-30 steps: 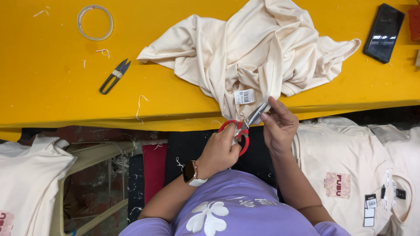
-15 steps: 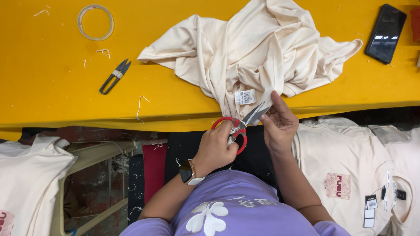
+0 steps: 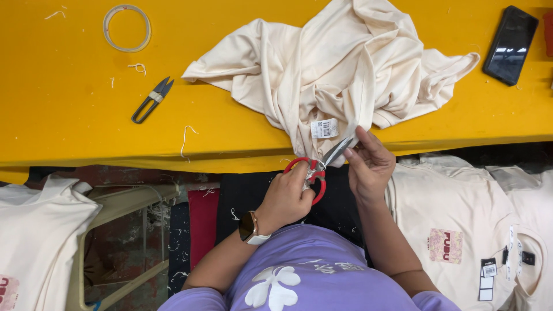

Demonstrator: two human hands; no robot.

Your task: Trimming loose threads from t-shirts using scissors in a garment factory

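A crumpled cream garment (image 3: pixel 351 75) lies on the yellow table (image 3: pixel 69 138), and its white tag (image 3: pixel 324 128) hangs at the near edge. My left hand (image 3: pixel 286 198), with a watch on the wrist, grips red-handled scissors (image 3: pixel 318 167) whose blades point up to the right, just below the tag. My right hand (image 3: pixel 368 164) pinches the garment's lower edge right beside the blade tips.
Small grey thread snips (image 3: pixel 152 99) and a ring of clear tape (image 3: pixel 127 27) lie on the table's left part, with loose thread bits around. A black phone (image 3: pixel 510 45) lies far right. Cream shirts are stacked below the table at right (image 3: pixel 461 224) and at left (image 3: pixel 34 236).
The scissors and both hands have shifted slightly while staying at the tag. The garment has hardly moved.
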